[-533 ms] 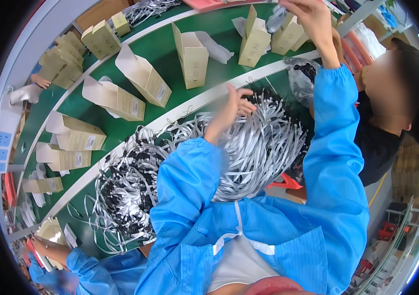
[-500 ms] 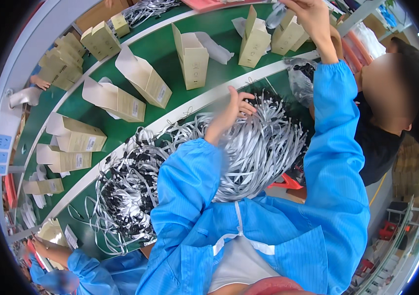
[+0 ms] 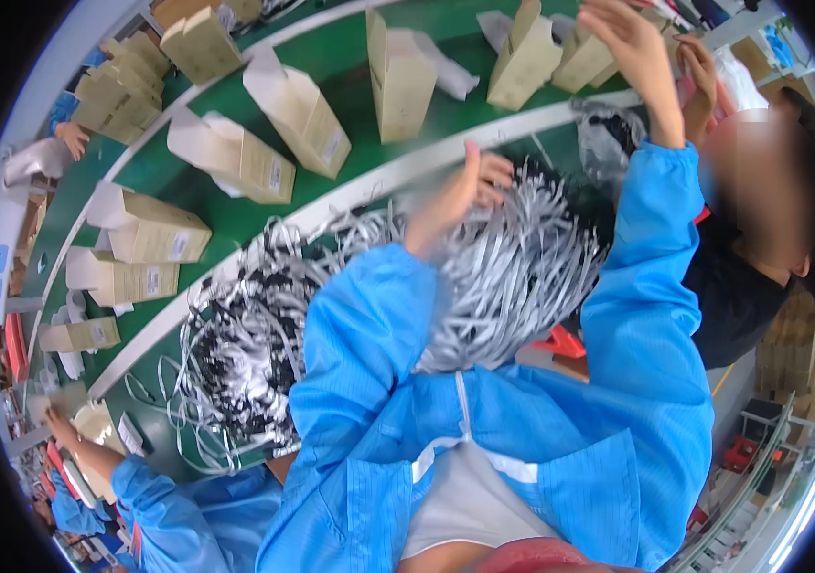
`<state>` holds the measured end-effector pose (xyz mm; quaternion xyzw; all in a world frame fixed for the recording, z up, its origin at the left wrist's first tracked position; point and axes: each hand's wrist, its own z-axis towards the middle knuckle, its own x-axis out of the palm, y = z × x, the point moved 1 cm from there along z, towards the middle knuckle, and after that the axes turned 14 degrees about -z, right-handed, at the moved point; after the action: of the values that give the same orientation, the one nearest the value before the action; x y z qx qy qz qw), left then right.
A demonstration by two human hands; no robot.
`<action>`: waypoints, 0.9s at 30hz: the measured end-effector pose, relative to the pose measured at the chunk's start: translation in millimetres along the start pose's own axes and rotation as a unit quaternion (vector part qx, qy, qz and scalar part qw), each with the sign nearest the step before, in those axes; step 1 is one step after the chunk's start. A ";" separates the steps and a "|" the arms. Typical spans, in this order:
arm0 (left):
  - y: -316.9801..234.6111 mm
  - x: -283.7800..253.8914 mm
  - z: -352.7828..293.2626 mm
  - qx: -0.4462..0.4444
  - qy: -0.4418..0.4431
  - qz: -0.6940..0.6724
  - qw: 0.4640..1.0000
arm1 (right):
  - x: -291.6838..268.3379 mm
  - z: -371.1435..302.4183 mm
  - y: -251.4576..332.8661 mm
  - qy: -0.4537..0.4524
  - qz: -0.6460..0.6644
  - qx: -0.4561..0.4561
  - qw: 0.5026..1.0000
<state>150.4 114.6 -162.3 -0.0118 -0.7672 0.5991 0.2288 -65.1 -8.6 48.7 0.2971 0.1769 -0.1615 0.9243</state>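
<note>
My left hand hovers at the upper edge of a large heap of silver-grey straps with black ends. Its thumb points up and its fingers are apart, with nothing seen in them. Reaching far to the right, my right hand is over the belt beside an open cream carton. Its fingers stretch out, slightly blurred, and no held thing shows. Another upright open carton stands just left of it. A clear plastic bag with dark contents lies below my right wrist.
Several open cartons stand along the curved green belt. A pale rail divides it from the strap heap. A person in black is close on my right, one hand near mine. Another person's blue sleeve is at lower left.
The clear greyish item that was in my right hand is no longer seen there, and those fingers have straightened. My left hand has shifted slightly right. The neighbour's hand has appeared beside my right hand.
</note>
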 end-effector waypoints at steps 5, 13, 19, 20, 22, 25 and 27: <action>-47.7 11.6 -4.9 0.160 -0.069 0.121 0.977 | -6.9 -86.3 29.7 0.277 -0.077 0.041 0.957; -92.3 4.9 -56.0 0.053 -0.093 0.320 0.941 | 39.3 -164.3 71.4 0.391 -0.003 -0.183 0.902; -102.0 74.1 -94.2 0.154 0.018 -0.047 0.987 | 6.3 -105.7 109.3 0.303 0.204 -0.126 0.922; -107.6 92.3 -96.2 0.158 0.018 -0.044 0.986 | 2.0 -91.3 121.2 0.263 0.296 -0.011 0.918; -127.8 131.1 -104.9 0.123 0.197 -0.271 0.934 | -11.5 -66.5 149.4 0.221 0.382 0.100 0.892; -136.8 108.4 -97.0 0.077 0.361 -0.214 0.904 | -48.4 -36.9 183.8 0.147 0.421 0.135 0.885; -146.2 88.5 -107.9 0.056 0.433 -0.183 0.881 | -64.3 -24.4 185.4 0.118 0.437 0.078 0.888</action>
<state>148.1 197.9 21.9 -0.1172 -0.5456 0.5235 0.6439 -52.9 161.6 148.6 0.4320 0.1241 0.2815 0.8478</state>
